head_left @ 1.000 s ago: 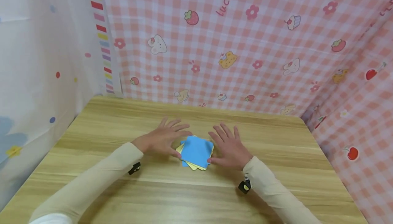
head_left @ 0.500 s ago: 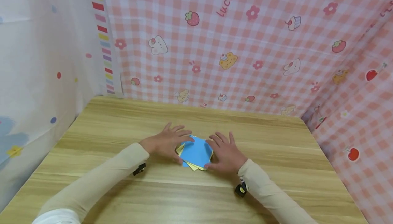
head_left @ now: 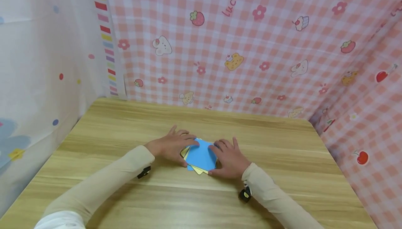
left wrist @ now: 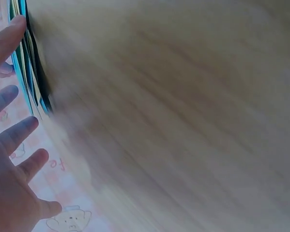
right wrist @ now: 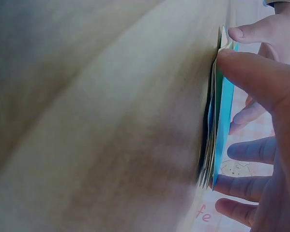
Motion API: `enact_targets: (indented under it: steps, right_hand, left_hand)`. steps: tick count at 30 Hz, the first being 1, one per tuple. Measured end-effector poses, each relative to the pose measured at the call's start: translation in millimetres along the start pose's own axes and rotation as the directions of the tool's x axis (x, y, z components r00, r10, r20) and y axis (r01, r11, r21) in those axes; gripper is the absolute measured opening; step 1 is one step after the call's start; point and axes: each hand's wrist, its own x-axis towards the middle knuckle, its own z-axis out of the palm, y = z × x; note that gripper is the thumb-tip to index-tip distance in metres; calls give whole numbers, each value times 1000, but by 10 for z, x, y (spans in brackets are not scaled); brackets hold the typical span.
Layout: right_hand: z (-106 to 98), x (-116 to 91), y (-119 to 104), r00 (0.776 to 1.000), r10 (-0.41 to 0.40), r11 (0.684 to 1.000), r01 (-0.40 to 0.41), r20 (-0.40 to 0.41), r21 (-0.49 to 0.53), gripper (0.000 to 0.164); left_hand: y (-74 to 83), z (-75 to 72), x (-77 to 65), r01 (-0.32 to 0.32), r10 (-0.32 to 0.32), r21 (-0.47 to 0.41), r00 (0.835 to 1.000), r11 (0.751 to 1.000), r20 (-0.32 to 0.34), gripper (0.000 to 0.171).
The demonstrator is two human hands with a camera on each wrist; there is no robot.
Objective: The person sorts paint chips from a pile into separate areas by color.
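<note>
A loose stack of square paper cards (head_left: 202, 157) lies on the wooden table, a blue card on top and yellow and blue corners fanning out beneath. My left hand (head_left: 172, 147) holds its left side, thumb at the near-left edge and forefinger over the far-left corner. On the opposite side, my right hand (head_left: 230, 159) grips the stack with its thumb at the near corner and fingertips on the far-right part. In the left wrist view, the left thumb (left wrist: 8, 41) meets the uneven card edges. The right wrist view shows the right thumb (right wrist: 246, 72) against the layered edges (right wrist: 215, 130).
Wood-grain table (head_left: 176, 204) spreads around the stack. A pink checked cloth (head_left: 213, 40) hangs behind the table's far edge, with a white cloth (head_left: 47, 40) on the left. Small black cameras (head_left: 245, 194) sit under both wrists.
Both hands have moved inward from beside the stack until thumbs and fingertips reach its edges and top. The right hand's fingers have curled in further. The stack stays nearly in place.
</note>
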Motion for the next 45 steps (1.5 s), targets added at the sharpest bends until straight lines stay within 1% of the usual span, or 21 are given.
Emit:
enact_targets:
  steps: [5, 9, 14, 17, 21, 24, 30, 34, 40, 45]
  right_hand:
    - [-17, -4, 7, 1000, 8, 1000, -8, 21, 17, 84]
    - [-58, -5, 21, 1000, 19, 999, -19, 14, 45, 82]
    - [-89, -9, 32, 1000, 16, 998, -17, 9, 62, 80]
    - [-98, -11, 32, 1000, 14, 998, -15, 11, 58, 79]
    - [-127, -9, 31, 1000, 9, 998, -9, -7, 60, 79]
    - [-168, 1, 31, 999, -7, 998, 9, -33, 56, 77]
    - [-262, 30, 38, 995, -51, 999, 51, -91, 0, 74]
    - [-323, 61, 28, 992, -67, 998, 67, -106, -5, 74]
    - [-406, 103, -6, 987, -92, 996, 91, -131, -16, 73]
    - [-490, 80, -28, 985, -109, 994, 105, -131, -31, 73]
  left_hand:
    - [14, -9, 6, 5, -5, 7, 1000, 1000, 8, 79]
    - [32, -44, 1, 26, -26, -5, 1000, 1000, 10, 77]
    - [44, -79, -7, 22, -22, -11, 1000, 1000, -2, 76]
    - [48, -97, -16, 11, -11, -8, 1000, 1000, -15, 76]
    - [51, -137, -35, 13, -14, -4, 999, 1000, -35, 77]
    - [53, -182, -55, 21, -21, -1, 999, 1000, -46, 77]
    - [61, -286, -102, 15, -14, 16, 997, 1000, -79, 76]
    - [61, -345, -160, 16, -14, 23, 994, 1000, -109, 75]
    - [77, -430, -270, 2, 2, 28, 986, 1000, -165, 75]
    - [99, -460, -307, -1, 5, 26, 984, 1000, -179, 76]
